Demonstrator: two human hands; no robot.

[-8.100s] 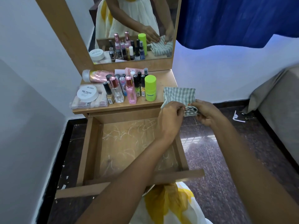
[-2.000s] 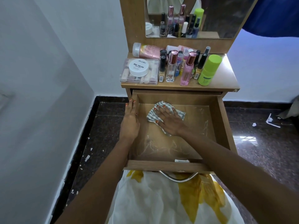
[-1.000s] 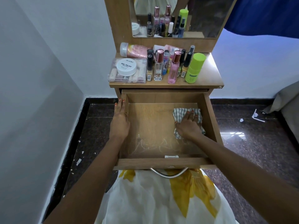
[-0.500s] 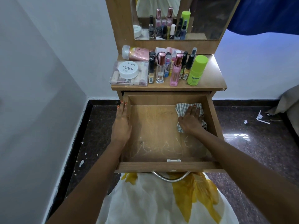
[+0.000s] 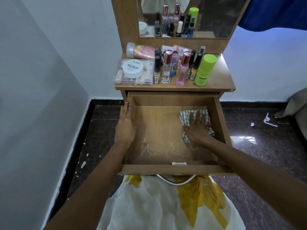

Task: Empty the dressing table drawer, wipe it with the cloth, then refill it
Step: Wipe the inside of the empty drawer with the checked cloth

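The wooden drawer (image 5: 166, 170) is pulled out and holds nothing but a green-and-white checked cloth (image 5: 186, 114) in its back right corner. My right hand (image 5: 197, 128) presses flat on that cloth, fingers spread. My left hand (image 5: 126, 125) lies along the drawer's left wall, fingers over its rim. White scratch marks (image 5: 159, 150) show on the drawer floor near the front. The cosmetics stand on the tabletop (image 5: 219, 78): a clear box (image 5: 146, 77) with a white nail polish jar (image 5: 133, 68) on it, a pink tube (image 5: 142, 51), several small bottles and a green bottle (image 5: 205, 70).
A mirror (image 5: 216, 19) rises behind the tabletop. A white wall is close on the left. The dark stone floor (image 5: 265, 138) on the right carries scraps of paper (image 5: 270, 119). A metal handle (image 5: 176, 180) hangs from the drawer front, over my white and yellow dress.
My right hand slid the cloth from the drawer's back middle to its back right corner and now rubs there. My left hand stayed on the left wall.
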